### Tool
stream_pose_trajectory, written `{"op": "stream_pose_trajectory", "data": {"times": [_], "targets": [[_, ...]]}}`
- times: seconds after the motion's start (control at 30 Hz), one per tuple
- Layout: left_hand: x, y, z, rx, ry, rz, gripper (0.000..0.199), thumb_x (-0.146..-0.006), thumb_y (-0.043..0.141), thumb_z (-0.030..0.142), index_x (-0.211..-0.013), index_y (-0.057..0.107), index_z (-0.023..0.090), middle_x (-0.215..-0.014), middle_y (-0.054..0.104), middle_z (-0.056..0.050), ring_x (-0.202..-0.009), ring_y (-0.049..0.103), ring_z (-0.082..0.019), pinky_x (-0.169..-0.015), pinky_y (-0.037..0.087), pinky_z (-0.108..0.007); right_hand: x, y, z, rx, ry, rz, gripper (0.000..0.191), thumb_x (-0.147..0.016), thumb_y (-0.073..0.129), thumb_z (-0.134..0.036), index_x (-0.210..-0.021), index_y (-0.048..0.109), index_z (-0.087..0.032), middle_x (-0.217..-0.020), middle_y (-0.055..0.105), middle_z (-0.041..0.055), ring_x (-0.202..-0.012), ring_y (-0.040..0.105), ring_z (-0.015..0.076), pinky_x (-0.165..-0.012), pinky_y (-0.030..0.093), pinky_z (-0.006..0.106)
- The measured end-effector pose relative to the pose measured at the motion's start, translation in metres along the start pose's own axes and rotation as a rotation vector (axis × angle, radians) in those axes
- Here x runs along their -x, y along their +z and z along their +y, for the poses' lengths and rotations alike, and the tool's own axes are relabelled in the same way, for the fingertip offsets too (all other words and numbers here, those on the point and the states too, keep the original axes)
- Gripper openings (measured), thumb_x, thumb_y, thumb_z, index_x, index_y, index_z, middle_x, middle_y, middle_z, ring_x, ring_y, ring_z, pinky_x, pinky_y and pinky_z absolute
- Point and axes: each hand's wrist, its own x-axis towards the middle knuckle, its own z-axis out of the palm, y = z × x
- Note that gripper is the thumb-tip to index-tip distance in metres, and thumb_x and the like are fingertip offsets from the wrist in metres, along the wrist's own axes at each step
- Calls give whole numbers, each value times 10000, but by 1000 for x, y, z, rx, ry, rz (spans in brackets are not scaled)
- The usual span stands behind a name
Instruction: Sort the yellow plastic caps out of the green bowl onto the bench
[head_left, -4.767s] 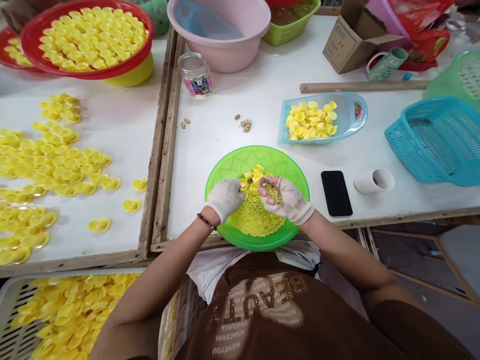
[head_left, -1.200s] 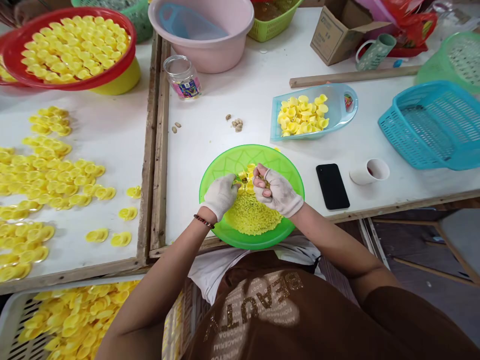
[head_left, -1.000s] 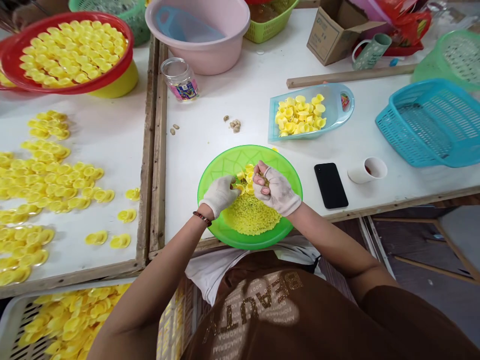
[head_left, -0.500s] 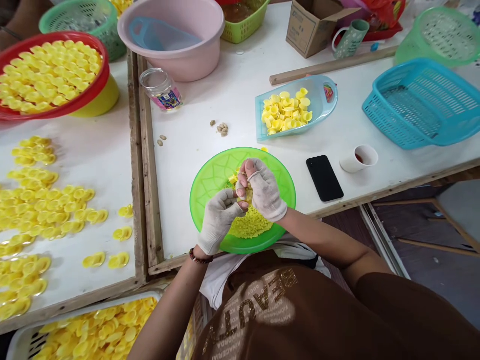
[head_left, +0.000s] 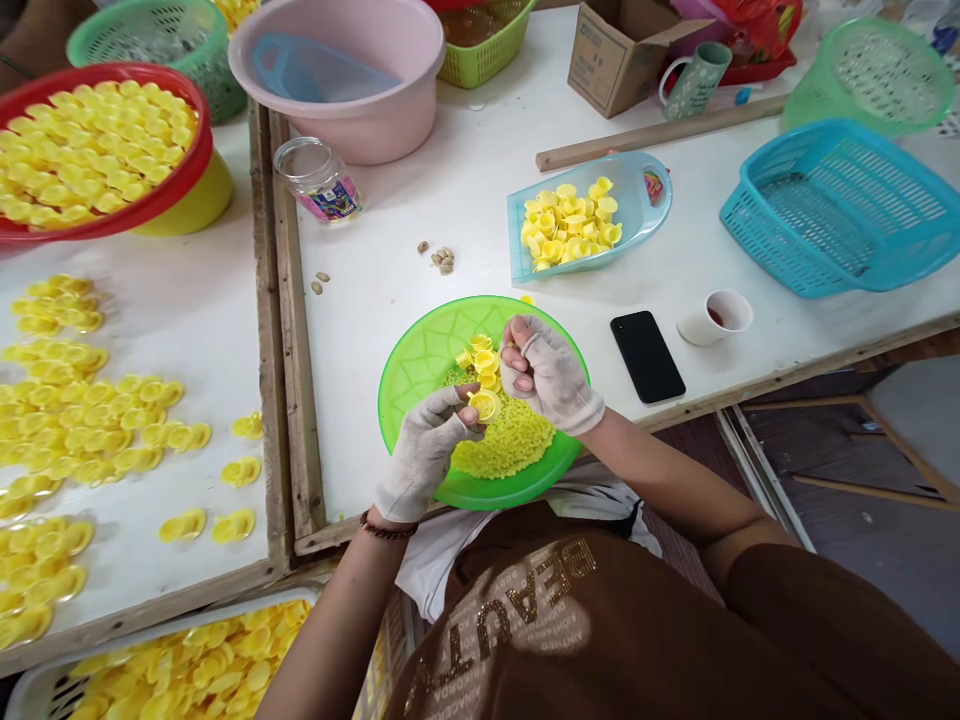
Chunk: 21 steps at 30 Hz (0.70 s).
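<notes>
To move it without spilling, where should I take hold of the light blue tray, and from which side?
Probably take the rounded handle end of the light blue tray, coming from the far right. The yellow cup-shaped pieces are heaped toward the other end, so this end gives your fingers a bare rim.

Soft, even light brightens the white table (head_left: 487,200), with faint shadows under your left hand (head_left: 424,455); away from your hands, the wide lens stretches the edges, yet detail looks sharp.
</notes>
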Motion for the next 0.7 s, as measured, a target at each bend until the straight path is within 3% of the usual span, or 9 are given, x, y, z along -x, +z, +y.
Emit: {"op": "stream_pose_trajectory", "data": {"times": [0.1,0.2,0.47,0.7], "targets": [[3,-2,3,86,-68,19,474,-678,903,366,-1093,765,184,-883,719,-27,-608,653,-103,-592,588,-238,9,-16,7,173,51,-56,341,-899,698,-510,-838,550,-209,-599,454,-82,-415,368,40,-390,231,174],[6,2,7,26,-88,62,495,-688,896,348,-1115,740,152,-871,706,-25,-611,680,-114,-595,610,-244,16,-23,14,265,93,-68,314,-906,681,-480,-828,553,-204,-601,470,-78,-419,372,37,-390,252,167],[7,8,8,-4,-83,72,545,-635,921,388,-1055,707,115,-809,724,-33,-640,711,-140,-650,640,-266,18,-13,17,221,214,-120,331,-899,676,-466,-799,487,-214,-614,473,-75,-424,362,36,-394,257,156],[8,5,0,-89,11,132,447,-702,864,403,-1031,736,129,-831,742,-41,-678,721,-163,-708,648,-312,19,-15,17,344,164,-180,331,-934,602,-493,-786,464,-231,-634,449,-59,-462,348,71,-429,279,204]]}}
